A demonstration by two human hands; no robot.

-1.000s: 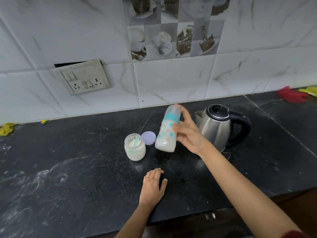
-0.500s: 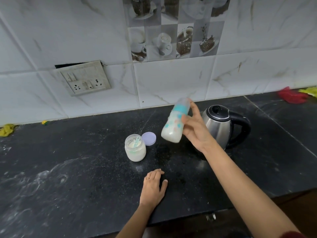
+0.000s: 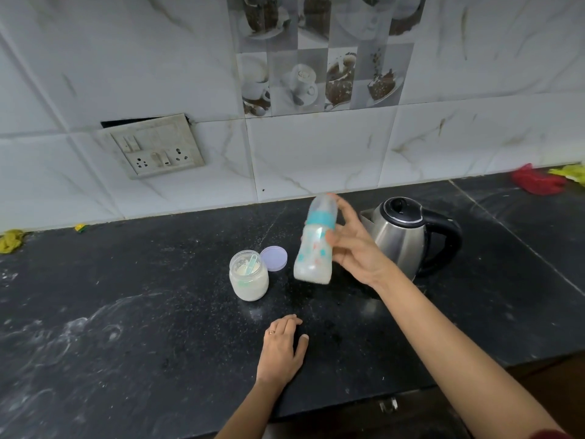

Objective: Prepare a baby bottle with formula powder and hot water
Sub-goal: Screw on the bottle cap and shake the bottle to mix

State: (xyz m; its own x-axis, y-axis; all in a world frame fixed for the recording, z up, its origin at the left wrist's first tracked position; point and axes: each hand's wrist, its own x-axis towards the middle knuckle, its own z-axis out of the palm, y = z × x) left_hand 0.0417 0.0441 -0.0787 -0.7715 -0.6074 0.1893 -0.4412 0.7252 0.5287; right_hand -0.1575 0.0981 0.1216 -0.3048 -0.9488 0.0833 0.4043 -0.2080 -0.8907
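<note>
Both hands in view — right hand fingers wrapped around baby bottle, lifted, tilted toward 1 o'clock; left hand flat on counter, empty.

Nothing readable anywhere here. The baby bottle carries coloured printed shapes and a teal collar, all smeared by blur, with no letters or measuring numbers to make out. The formula jar shows a faint teal mark on its side, too small to read. The kettle has a plain steel body, no brand visible. The switch plate on the wall shows sockets and switches, no markings legible. The picture tiles above show cups and coffee beans, pictures only, no words.
</note>
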